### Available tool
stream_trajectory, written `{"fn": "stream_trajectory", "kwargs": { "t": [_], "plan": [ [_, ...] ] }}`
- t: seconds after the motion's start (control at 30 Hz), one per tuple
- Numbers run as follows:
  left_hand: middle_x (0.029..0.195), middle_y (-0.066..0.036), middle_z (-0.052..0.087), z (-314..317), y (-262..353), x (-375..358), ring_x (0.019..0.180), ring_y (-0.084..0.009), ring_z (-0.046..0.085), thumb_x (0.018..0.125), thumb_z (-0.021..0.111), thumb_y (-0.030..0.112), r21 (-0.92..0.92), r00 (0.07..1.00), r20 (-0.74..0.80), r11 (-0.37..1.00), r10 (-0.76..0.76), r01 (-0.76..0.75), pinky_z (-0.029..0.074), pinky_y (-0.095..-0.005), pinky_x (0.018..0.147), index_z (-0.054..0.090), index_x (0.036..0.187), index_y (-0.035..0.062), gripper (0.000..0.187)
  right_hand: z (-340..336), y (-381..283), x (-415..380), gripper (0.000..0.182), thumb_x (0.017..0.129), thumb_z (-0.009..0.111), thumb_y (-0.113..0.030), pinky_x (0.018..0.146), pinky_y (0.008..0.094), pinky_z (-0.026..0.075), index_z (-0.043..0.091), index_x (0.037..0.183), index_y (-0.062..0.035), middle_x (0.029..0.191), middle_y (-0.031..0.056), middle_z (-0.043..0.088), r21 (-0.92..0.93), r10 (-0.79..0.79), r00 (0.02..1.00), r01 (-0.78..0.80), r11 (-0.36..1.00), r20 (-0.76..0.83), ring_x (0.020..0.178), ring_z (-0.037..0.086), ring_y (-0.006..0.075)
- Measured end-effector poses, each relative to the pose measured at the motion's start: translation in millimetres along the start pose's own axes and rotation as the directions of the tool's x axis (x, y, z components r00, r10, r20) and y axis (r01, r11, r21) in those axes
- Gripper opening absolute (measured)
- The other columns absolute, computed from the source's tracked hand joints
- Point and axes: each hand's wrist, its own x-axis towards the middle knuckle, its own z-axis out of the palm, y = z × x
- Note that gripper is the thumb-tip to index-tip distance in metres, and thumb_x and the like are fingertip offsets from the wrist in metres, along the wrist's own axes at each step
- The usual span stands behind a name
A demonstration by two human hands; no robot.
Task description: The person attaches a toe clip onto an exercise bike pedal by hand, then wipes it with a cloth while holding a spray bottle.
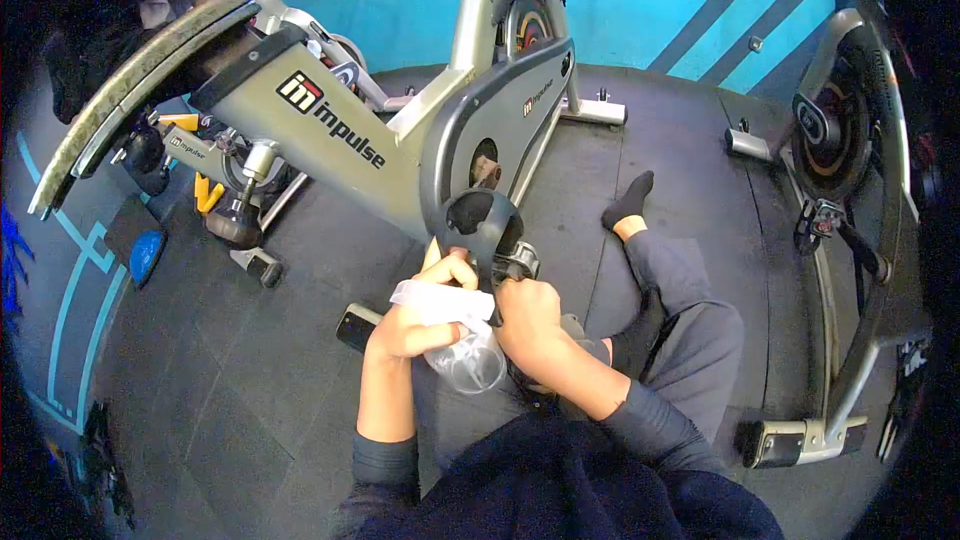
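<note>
Dark rubber gym flooring [250,380] is seen beneath a seated person. Nearest, a clear plastic bottle [468,360], contents not discernible, is gripped by the closed left hand [415,315] with a white cloth [440,300]; its long axis is tilted, base toward the viewer. Just right, the right hand [527,318] is closed on the pedal [512,265]. Beyond, the grey spin bike [400,120] is shown; a second bike [850,140] stands far right.

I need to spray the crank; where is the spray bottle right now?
In the head view, the spray bottle is in the left hand, just below the pedal.
</note>
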Motion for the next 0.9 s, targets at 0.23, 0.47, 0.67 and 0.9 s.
{"fn": "stream_trajectory", "kwargs": {
  "t": [0.23, 0.47, 0.67, 0.9],
  "plan": [
    [0.08, -0.005, 0.046, 6, -3, 13, 0.088, -0.0205, 0.038, 0.045, 0.062, 0.028, 0.025, 0.997, -0.073, 1.0, -0.003, 0.005, 0.028, -0.0324, 0.083, 0.051, 0.074, 0.0084, 0.037, 24, 10, -33, 0.028, 0.086, 0.051, -0.013, 0.045, 0.0319, 0.05, 0.06, 0.111, -0.0064, 0.063, 0.0068, 0.06, -0.173, 0.02, 0.982, -0.053, 0.984, -0.187, 0.052, 0.063, 0.0199],
    [0.082, -0.003, 0.051, 0, -5, 13, 0.095, -0.0219, 0.037, 0.051, 0.064, 0.019, -0.029, 1.0, -0.011, 0.999, -0.024, 0.024, 0.024, -0.0351, 0.093, 0.053, 0.078, 0.0075, 0.031, 10, 6, -42, 0.051, 0.082, 0.05, -0.012, 0.05, 0.0333, 0.051, 0.048, 0.133, -0.0053, 0.072, 0.0078, 0.06, -0.102, 0.064, 0.994, -0.073, 0.992, -0.093, 0.059, 0.064, 0.021],
    [0.081, -0.004, 0.045, 5, -3, 2, 0.087, -0.0185, 0.037, 0.051, 0.064, 0.019, -0.12, 0.995, -0.043, 0.989, -0.088, 0.083, 0.03, -0.0302, 0.078, 0.05, 0.078, 0.0068, 0.033, 21, -7, -21, 0.025, 0.082, 0.051, -0.014, 0.055, 0.0298, 0.05, 0.059, 0.102, -0.0011, 0.072, 0.0061, 0.061, -0.201, 0.117, 0.99, -0.13, 0.971, -0.075, 0.061, 0.064, 0.0183],
    [0.08, -0.003, 0.045, 5, 0, -12, 0.084, -0.0186, 0.036, 0.052, 0.064, 0.021, -0.039, 0.99, -0.044, 0.99, -0.136, 0.135, 0.03, -0.0298, 0.076, 0.05, 0.078, 0.0068, 0.033, 5, -9, -5, 0.024, 0.076, 0.063, -0.02, 0.052, 0.0257, 0.048, 0.06, 0.096, -0.0067, 0.073, 0.0011, 0.065, -0.295, 0.011, 0.996, 0.016, 0.955, 0.089, 0.064, 0.066, 0.0112]
  ]
}}
